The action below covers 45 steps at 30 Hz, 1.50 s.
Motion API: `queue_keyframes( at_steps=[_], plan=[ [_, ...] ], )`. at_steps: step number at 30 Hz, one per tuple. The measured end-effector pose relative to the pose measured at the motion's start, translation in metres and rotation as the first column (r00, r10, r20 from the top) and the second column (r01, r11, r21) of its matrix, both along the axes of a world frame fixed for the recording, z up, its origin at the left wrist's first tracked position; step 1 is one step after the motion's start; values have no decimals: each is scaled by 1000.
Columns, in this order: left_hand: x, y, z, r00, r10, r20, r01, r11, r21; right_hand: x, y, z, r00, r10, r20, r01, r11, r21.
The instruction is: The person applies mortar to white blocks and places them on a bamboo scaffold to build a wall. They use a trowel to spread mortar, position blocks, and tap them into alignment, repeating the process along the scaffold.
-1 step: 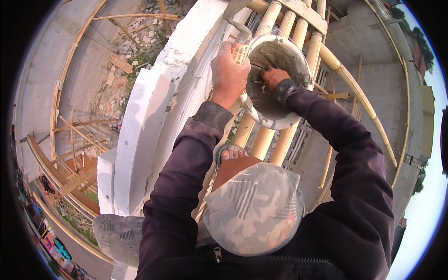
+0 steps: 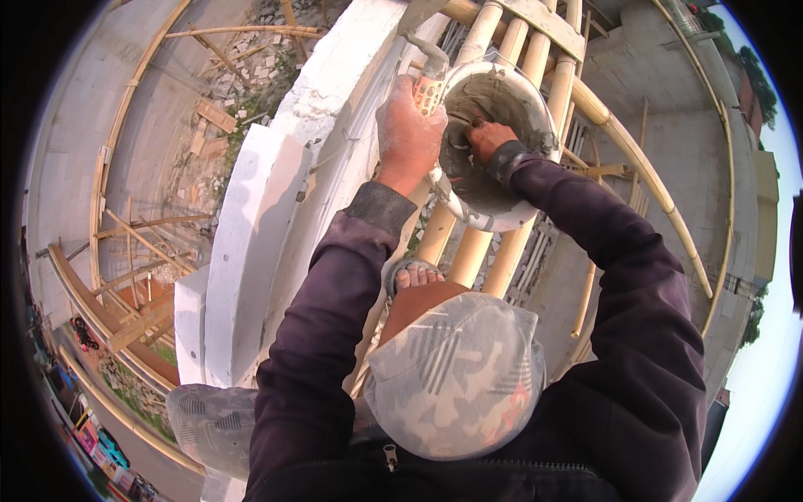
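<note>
Item 1: round, deep bucket [image 2: 502, 222], pale rim smeared with grey, inner wall coated in grey, mortar-like residue. Location: centre far, on a row of yellow bamboo poles [image 2: 470, 255], just right of a white-painted masonry ledge [image 2: 251, 243]. Mouth faces up toward the wearer; the contents lie in shadow, and their depth cannot be told.

Item 2: grey metal trowel [image 2: 430, 90] with bent neck and orange-and-cream patterned handle, neck crusted with pale residue. Location: at the bucket's left rim, its blade at the far end, partly cut off by the picture's edge.

Hands: left hand [image 2: 410, 134], dusted pale, wrapped firmly round the trowel's handle. Right hand [image 2: 493, 140] inside the bucket, fingers curled; whether they grasp anything cannot be told.

Change: next to none since the preceding frame; the left hand sits a trace further left, bucket and right hand as they were. Judged from this, the work remains at the bucket.

Adjacent: sandalled foot [image 2: 418, 274] on the near side, below the bucket.
</note>
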<state>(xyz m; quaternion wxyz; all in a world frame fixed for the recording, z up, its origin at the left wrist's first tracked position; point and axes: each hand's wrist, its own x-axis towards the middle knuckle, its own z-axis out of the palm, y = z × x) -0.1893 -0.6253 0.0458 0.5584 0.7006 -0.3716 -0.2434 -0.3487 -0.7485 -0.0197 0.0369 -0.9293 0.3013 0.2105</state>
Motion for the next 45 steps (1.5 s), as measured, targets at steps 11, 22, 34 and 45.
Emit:
queue_keyframes(
  at_steps=[11,22,34,45],
  plan=[
    [0,-2,0,1000,20,-17,-21,999,-25,-5,13,-7,985,124,-122,-81,947,312],
    [0,1,9,997,15,75,-18,999,31,8,-15,-31,931,322,-170,-125,722,681],
    [0,-1,1,992,26,120,-27,1000,8,-3,-14,-32,975,222,1,-187,816,547],
    [-2,0,4,994,35,108,-33,999,-22,8,-3,-8,916,-376,141,351,920,176]
  ],
)
